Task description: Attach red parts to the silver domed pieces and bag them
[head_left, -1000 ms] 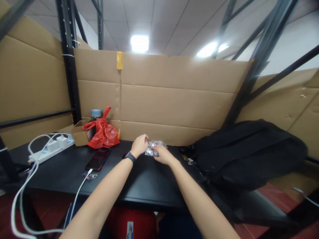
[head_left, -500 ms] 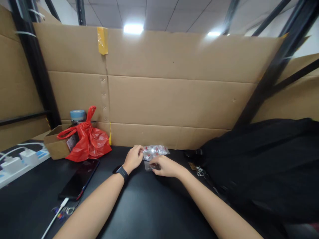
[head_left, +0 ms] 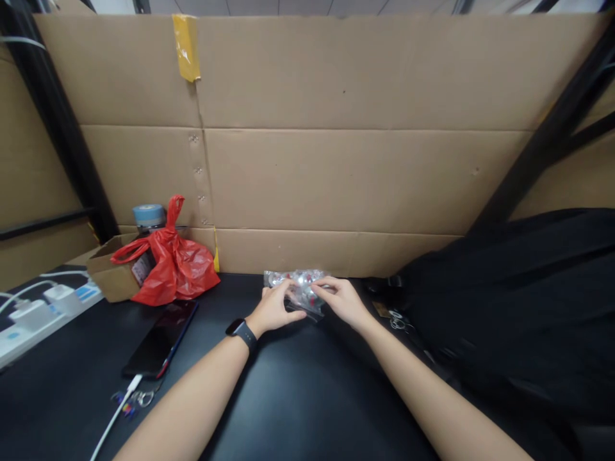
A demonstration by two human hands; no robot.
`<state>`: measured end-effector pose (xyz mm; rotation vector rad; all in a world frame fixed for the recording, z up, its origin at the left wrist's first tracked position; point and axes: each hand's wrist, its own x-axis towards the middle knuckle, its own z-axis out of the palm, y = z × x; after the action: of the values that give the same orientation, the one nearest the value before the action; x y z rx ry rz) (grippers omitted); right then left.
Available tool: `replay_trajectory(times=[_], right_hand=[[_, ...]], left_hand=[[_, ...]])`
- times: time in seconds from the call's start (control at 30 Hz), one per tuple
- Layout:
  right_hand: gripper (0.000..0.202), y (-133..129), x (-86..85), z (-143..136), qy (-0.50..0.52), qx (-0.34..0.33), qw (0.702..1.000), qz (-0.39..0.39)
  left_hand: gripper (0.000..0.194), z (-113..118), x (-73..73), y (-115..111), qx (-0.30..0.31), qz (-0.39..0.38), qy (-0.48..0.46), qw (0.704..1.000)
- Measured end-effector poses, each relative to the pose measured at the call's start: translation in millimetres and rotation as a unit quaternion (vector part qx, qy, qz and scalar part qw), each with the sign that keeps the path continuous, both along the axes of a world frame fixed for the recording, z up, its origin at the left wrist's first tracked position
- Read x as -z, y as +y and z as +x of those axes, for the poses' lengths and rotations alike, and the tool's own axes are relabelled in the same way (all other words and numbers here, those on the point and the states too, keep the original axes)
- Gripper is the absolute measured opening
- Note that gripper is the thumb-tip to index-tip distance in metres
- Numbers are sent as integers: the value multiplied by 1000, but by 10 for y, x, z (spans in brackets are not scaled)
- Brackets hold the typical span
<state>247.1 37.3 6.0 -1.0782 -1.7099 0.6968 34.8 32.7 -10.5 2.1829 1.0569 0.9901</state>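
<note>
A clear plastic bag (head_left: 303,278) with small red marks or pieces in it lies at the back of the black table, close to the cardboard wall. My left hand (head_left: 276,310), a dark watch on its wrist, rests against the bag's left front side. Its thumb is stretched away from the fingers, so it looks open. From the right, my right hand (head_left: 344,302) reaches the bag with thumb and forefinger closed together at its edge. What lies under the fingertips is partly hidden.
On the left stand a red plastic bag (head_left: 177,272), a cardboard box (head_left: 110,272) and a white power strip (head_left: 62,314). A phone (head_left: 161,339) with a white cable lies nearer. Black fabric (head_left: 519,307) fills the right side, and small metal items (head_left: 398,320) lie beside it.
The view has tipped downward. My left hand has spread its thumb and shifted right along the bag. My right hand has moved from the bag's front to its right edge.
</note>
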Motion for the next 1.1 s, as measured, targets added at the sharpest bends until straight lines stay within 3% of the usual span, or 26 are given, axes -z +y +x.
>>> replay_trajectory(times=[0.1,0.2,0.37,0.57,0.73,1.0,1.1], right_hand=[[33,-32,-47,32,-5,10,1000,8],[33,-55,-81,59,-23,0,1000,6],[38,-51,-99,84,53,-3,997,-57],[53,-31,-112,166,173,-36,983,-53],[53,-24,-107,218,175,-52,981,-63],[45,33,-58,222,134,45,990,18],[34,43,-44,250,77,147,980,112]], left_hand=[[62,45,58,2,34,-50,-75,995],[52,91,105,5,20,-72,-111,991],[67,89,119,12,16,-54,-61,997],[74,46,87,11,27,-55,32,998],[75,53,66,0,28,-67,62,995],[81,34,40,-32,45,-56,54,996],[78,34,61,-29,47,-35,62,996]])
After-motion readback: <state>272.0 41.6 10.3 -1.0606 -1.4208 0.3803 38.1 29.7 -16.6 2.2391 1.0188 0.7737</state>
